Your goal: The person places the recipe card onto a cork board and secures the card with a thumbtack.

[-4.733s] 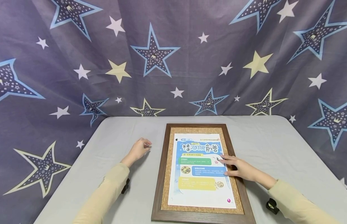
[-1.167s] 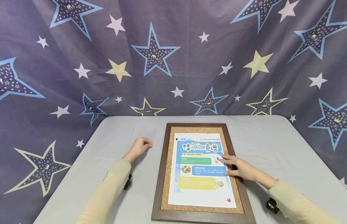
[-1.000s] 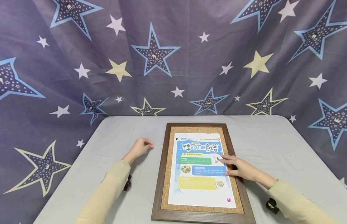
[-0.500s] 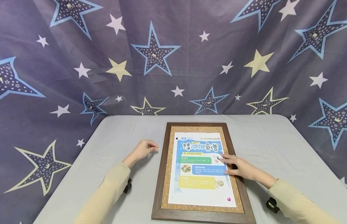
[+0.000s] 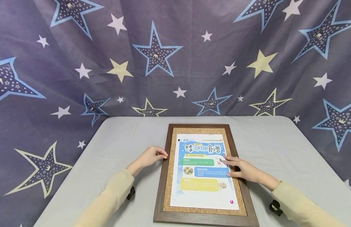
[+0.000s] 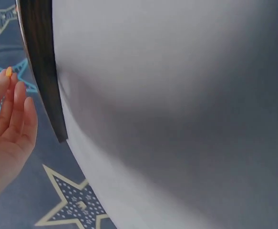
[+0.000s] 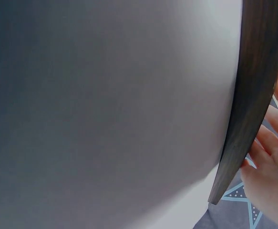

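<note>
A framed cork board (image 5: pixel 167 192) lies on the table with a printed poster (image 5: pixel 204 200) on it. Small pins sit at poster corners: black (image 5: pixel 179 140) at top left, reddish (image 5: pixel 221 140) at top right, magenta (image 5: pixel 231 201) at bottom right. Between thumb and fingertip, my left hand (image 5: pixel 151 157) pinches a small orange pushpin (image 6: pixel 9 72), at the board's left frame edge. My right hand (image 5: pixel 244 170) rests across the right side of the frame, its spread fingers lying on the poster. Most of that hand is cut off in the right wrist view.
The brown wooden frame (image 5: pixel 204 219) rises above the grey table cloth (image 5: pixel 135 201). A purple star-patterned curtain (image 5: pixel 175 63) hangs behind the table and along both sides. Black wrist straps (image 5: pixel 275 208) show beneath the sleeves.
My left hand was left of the board, and has moved right and slightly nearer to reach the frame edge, pinching the orange pushpin. The right hand stays in place.
</note>
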Action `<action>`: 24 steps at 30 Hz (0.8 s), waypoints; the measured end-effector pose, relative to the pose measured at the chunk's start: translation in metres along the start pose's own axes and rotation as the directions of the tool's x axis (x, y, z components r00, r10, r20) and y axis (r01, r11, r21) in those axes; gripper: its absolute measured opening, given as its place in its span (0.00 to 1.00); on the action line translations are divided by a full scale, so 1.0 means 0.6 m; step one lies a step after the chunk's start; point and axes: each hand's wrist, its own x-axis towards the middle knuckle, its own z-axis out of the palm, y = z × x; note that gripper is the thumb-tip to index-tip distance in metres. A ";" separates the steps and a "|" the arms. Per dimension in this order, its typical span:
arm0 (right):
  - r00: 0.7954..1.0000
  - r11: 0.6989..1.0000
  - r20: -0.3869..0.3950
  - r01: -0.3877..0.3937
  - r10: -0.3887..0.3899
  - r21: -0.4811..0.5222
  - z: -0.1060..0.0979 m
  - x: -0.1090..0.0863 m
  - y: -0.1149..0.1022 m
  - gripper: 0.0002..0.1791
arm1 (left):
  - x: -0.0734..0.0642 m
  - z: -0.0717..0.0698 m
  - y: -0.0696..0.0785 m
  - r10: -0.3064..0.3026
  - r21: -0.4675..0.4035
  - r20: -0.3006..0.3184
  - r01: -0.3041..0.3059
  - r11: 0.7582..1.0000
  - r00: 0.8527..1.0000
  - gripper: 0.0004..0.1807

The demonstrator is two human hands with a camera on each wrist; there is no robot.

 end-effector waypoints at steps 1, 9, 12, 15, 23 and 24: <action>1.000 1.000 0.001 -0.003 0.003 0.003 0.000 0.000 0.000 0.32 | -0.001 0.001 0.004 0.012 0.007 0.009 -0.012 1.000 1.000 0.05; 1.000 1.000 0.008 -0.001 0.001 0.006 -0.001 0.000 -0.001 0.32 | -0.007 0.011 0.025 0.105 0.021 0.101 -0.108 0.994 0.989 0.04; 1.000 1.000 0.008 0.001 -0.002 0.006 -0.001 0.000 -0.001 0.32 | -0.009 0.015 0.032 0.104 0.020 0.142 -0.108 0.994 0.984 0.04; 1.000 1.000 0.007 0.000 0.000 0.006 0.000 0.000 -0.001 0.31 | -0.012 0.018 0.038 0.104 0.005 0.185 -0.107 0.994 0.977 0.04; 1.000 1.000 -0.005 0.011 -0.011 -0.006 -0.001 -0.001 -0.003 0.31 | -0.020 0.027 0.058 0.140 -0.066 0.308 -0.126 0.990 0.941 0.04; 1.000 1.000 -0.008 0.011 -0.011 -0.008 -0.001 -0.001 -0.003 0.31 | -0.021 0.028 0.059 0.150 -0.064 0.320 -0.137 0.989 0.935 0.04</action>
